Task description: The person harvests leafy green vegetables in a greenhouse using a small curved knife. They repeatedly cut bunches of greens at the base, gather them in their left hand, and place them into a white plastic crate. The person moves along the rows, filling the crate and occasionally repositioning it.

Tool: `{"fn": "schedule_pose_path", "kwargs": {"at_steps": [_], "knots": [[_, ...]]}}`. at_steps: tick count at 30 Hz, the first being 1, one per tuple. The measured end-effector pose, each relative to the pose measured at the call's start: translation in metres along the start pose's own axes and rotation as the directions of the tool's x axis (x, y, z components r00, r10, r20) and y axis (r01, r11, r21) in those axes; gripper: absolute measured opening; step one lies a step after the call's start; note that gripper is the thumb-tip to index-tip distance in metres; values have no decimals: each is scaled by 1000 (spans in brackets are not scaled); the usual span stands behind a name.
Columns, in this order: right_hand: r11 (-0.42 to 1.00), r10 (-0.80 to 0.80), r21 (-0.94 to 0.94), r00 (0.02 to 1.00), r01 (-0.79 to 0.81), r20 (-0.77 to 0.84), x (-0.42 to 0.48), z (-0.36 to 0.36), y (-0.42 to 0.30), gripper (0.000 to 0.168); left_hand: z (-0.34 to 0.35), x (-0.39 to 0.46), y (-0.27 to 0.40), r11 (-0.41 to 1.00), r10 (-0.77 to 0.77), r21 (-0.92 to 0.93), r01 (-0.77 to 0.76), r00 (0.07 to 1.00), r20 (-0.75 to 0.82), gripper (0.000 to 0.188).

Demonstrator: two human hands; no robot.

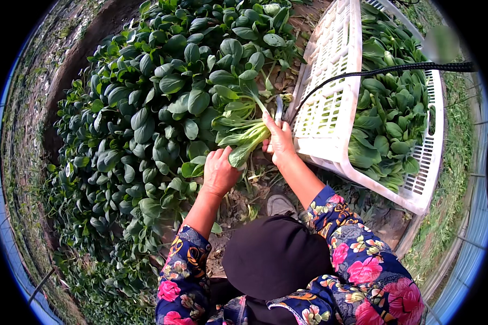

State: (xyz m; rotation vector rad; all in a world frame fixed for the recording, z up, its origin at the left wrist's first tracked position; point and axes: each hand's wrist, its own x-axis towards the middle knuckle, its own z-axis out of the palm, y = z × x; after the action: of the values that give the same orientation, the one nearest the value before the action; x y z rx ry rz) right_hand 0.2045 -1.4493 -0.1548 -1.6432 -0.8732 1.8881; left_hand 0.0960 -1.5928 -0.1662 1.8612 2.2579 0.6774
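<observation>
A small bunch of leafy greens, likely bok choy [248,136], with pale stalks and green leaves, is in my right hand [280,140]. Just past the thumb of that hand a narrow metal blade [279,106] sticks up; its handle is hidden, and it seems to lie within the same grip. My left hand [221,168] is lower and to the left, back upward with fingers curled, beside a drooping leaf of the bunch. What lies under its fingers is hidden. Dense growing bok choy plants [146,109] reach up to both hands.
A white slatted plastic crate [354,122], tilted, holds many cut greens [390,118] at the right. A black cord [374,72] crosses in front of it. Below my hands are bare soil with leaf scraps and a shoe [281,205]. A dark cap [278,256] fills the lower middle.
</observation>
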Motion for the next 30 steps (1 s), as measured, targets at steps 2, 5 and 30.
{"fn": "schedule_pose_path", "kwargs": {"at_steps": [2, 5, 30], "knots": [[998, -43, -35, 997, 46, 63, -18, -7, -1, 52, -6, -15, 8, 998, -10, -61, 6, 998, -57, 29], [972, -221, -52, 969, 227, 109, -49, -6, -6, 47, -16, -32, 16, 994, 13, -110, -21, 998, -68, 28], [233, -702, 163, 50, 959, 710, -169, 75, -13, 51, -186, -150, -21, -85, -588, -996, -2, 807, 48, 46]]}}
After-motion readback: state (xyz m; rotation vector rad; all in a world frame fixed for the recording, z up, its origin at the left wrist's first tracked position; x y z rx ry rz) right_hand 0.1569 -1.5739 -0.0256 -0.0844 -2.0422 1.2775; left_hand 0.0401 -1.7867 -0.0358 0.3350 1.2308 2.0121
